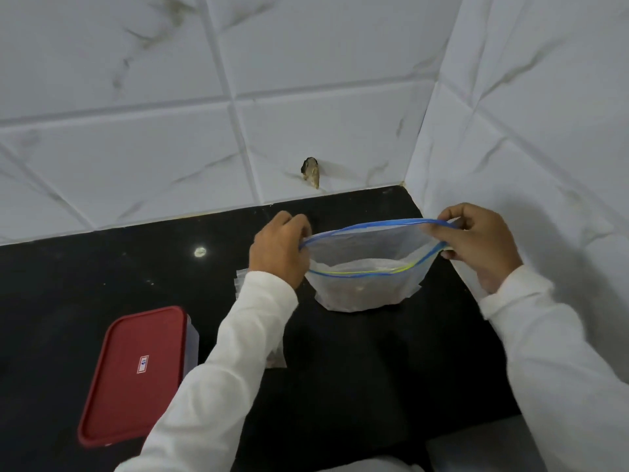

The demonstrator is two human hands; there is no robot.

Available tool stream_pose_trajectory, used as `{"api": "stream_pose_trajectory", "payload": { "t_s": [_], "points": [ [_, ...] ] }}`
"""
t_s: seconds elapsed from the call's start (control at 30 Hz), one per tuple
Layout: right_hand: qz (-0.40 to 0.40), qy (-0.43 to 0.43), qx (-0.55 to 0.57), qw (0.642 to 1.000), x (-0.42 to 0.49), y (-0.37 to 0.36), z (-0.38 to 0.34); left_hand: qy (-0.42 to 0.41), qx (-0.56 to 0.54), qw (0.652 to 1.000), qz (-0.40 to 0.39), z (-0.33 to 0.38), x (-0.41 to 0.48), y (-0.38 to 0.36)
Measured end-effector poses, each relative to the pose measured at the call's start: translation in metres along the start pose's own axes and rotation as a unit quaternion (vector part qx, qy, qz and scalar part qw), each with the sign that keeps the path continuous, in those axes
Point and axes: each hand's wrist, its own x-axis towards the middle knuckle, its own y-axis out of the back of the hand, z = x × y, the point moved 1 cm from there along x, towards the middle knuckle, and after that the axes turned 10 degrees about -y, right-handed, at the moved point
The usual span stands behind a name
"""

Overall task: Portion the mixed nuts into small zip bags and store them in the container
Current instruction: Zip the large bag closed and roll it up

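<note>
Two white sleeves [218, 386] reach in from the bottom edge, over a black counter [357, 369] set in a corner of white marble-pattern wall tiles [136, 148]. On the counter at the left stands a clear container with a red lid [136, 373], the lid on. Well apart from it, near the back corner, a large zip bag [367, 264] with a blue seal stands upright on the counter, its mouth pulled wide. The left hand [277, 253] pinches the left end of the seal and the right hand [476, 243] pinches the right end. Brown mixed nuts [360, 291] lie in the bottom of this bag. A stack of small zip bags [240, 281] lies just behind the left wrist, partly hidden. Another small bag [277, 359] shows under the left forearm; its contents are unclear. A chipped hole [311, 172] marks the back wall.
</note>
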Motion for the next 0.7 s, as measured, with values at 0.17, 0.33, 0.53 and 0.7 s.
{"api": "stream_pose_trajectory", "payload": {
  "t_s": [0.17, 0.33, 0.53, 0.7],
  "points": [
    [-0.126, -0.091, 0.119, 0.981, -0.004, 0.012, -0.005, 0.193, -0.120, 0.969, -0.101, -0.021, -0.007, 0.015],
    [-0.082, -0.100, 0.083, 0.988, 0.003, 0.015, -0.007, 0.316, -0.450, 0.828, -0.112, -0.006, 0.001, 0.031],
    [-0.127, -0.105, 0.147, 0.975, -0.002, 0.014, -0.016, 0.359, -0.529, 0.769, -0.011, 0.006, -0.003, 0.031],
    [0.023, 0.078, 0.001, 0.997, 0.003, 0.013, -0.009, 0.343, -0.511, 0.786, 0.057, 0.005, -0.001, 0.021]
  ]
}}
